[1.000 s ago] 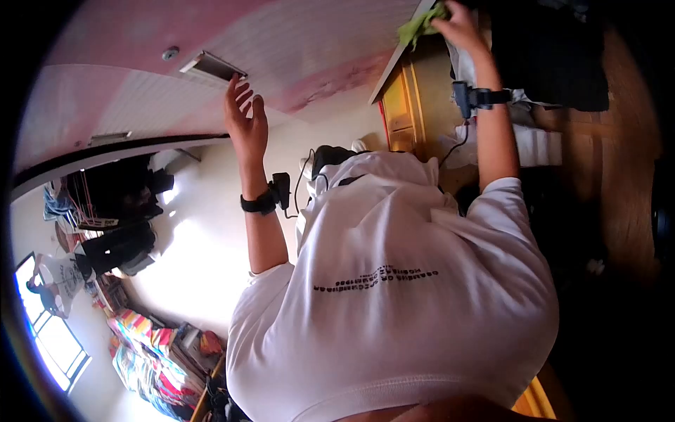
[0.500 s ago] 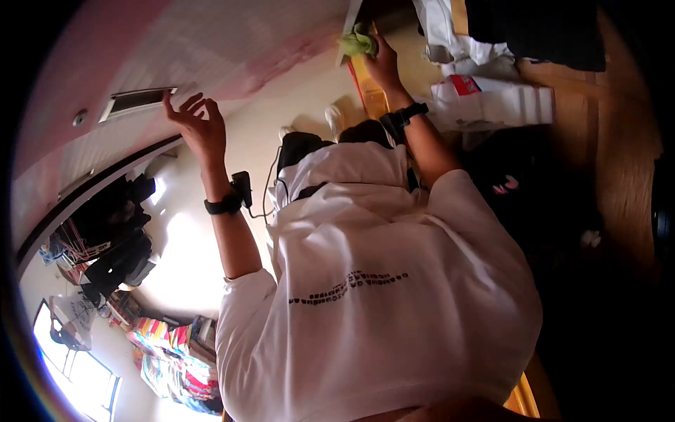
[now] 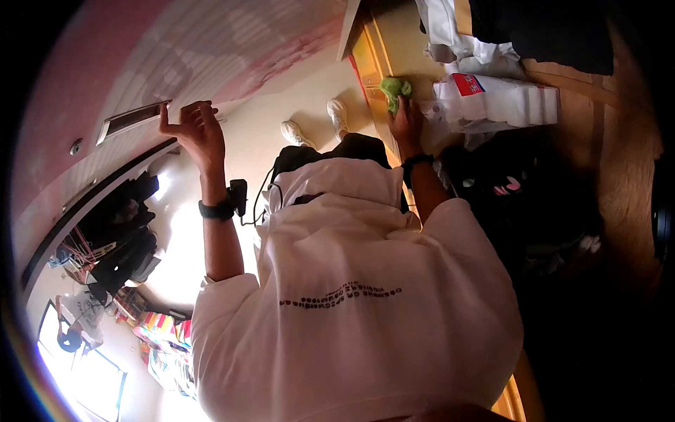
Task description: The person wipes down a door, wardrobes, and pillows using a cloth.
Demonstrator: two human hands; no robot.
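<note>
My left hand [image 3: 197,137] is raised at the pink and white panel [image 3: 232,42]. Its index fingertip is at the end of the long recessed handle [image 3: 130,121], the other fingers are loosely bent, and nothing shows in its grasp. A small round lock [image 3: 76,146] sits beyond the handle. On the right, my right hand [image 3: 406,123] grips a crumpled green cloth [image 3: 395,91], held against or just over the yellow wooden cabinet [image 3: 373,60]; whether they touch is unclear.
Right of the cloth lies a plastic-wrapped pack of white rolls [image 3: 499,104], with dark clothing [image 3: 548,32] above it. Hanging clothes [image 3: 119,225] and a colourful pile [image 3: 165,344] are at the left. My white shoes [image 3: 337,116] are on the floor.
My right hand has brought the green cloth away from the panel's far edge, down over the wooden cabinet. The view has shifted, and my left hand stays by the handle.
</note>
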